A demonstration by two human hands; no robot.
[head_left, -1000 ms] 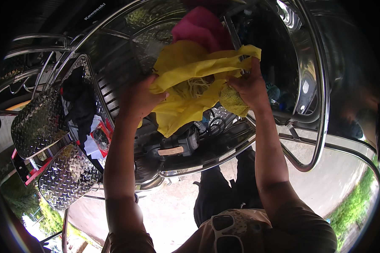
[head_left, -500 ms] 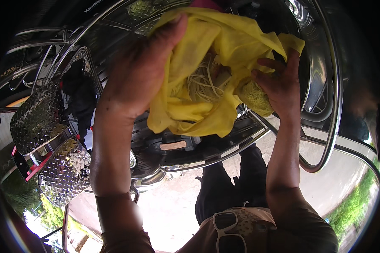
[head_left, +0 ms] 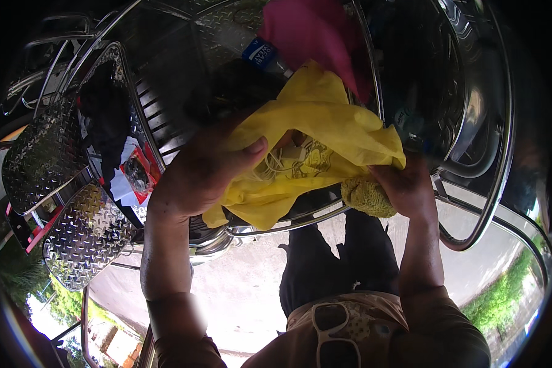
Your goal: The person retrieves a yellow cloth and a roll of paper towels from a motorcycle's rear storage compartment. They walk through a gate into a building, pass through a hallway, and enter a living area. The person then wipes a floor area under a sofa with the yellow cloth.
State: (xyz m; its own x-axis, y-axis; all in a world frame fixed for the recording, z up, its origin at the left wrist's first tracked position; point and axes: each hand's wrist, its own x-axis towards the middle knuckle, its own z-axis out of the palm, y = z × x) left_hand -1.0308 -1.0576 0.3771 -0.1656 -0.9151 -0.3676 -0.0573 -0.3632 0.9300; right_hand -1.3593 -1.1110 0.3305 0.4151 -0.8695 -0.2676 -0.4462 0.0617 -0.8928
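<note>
Both of my hands hold a yellow cloth (head_left: 316, 132) that is spread open over a shiny metal vehicle body. My left hand (head_left: 205, 172) grips its left edge, thumb on top. My right hand (head_left: 405, 184) pinches its lower right corner together with a yellow-green fuzzy sponge (head_left: 367, 196). White thin cords and a small white plug (head_left: 291, 156) lie in the fold of the cloth. A pink cloth (head_left: 316, 34) lies just beyond the yellow one.
Chrome rails (head_left: 478, 208) curve around the right side. Diamond-plate metal panels (head_left: 83, 236) sit at the left, with a black cloth (head_left: 107, 122) and a red-and-white packet (head_left: 135, 175) beside them. Pale pavement (head_left: 251, 282) lies below; grass (head_left: 509, 288) at the lower right.
The yellow cloth was lifted and spread wide, then came lower. My left hand moved from on top of the cloth to its left edge, and the sponge now shows under my right hand.
</note>
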